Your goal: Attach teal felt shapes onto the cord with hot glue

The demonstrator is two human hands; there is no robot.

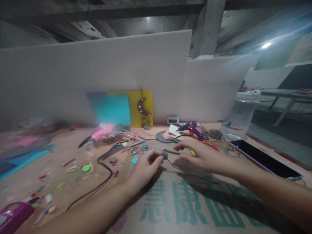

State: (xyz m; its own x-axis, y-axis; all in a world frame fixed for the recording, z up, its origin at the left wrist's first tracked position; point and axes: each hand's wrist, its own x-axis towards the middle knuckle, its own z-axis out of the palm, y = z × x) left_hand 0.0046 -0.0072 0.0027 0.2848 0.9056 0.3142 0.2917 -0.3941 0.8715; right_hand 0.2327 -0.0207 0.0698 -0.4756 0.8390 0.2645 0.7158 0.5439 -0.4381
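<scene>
My left hand [152, 161] is closed in a pinch at the middle of the table, holding a small dark green piece [165, 155] at its fingertips. A thin cord [174, 166] trails from that piece to the right, under my other hand. My right hand [195, 152] hovers just right of the piece, fingers apart, with nothing visible in it. A thin pointed tool [170, 151] lies behind the fingers of my right hand. Beyond it are scissors [174, 139] with a red handle, partly hidden by that hand, and a grey crescent moon cutout [162, 137].
A finished-looking moon hanging [143, 109] leans on a yellow card [131, 110] at the back. A purple glue gun [191, 127], a water bottle [240, 113] and a phone [264, 159] stand or lie right. Scattered scraps, a green piece [86, 167] and a magenta punch [16, 213] are left.
</scene>
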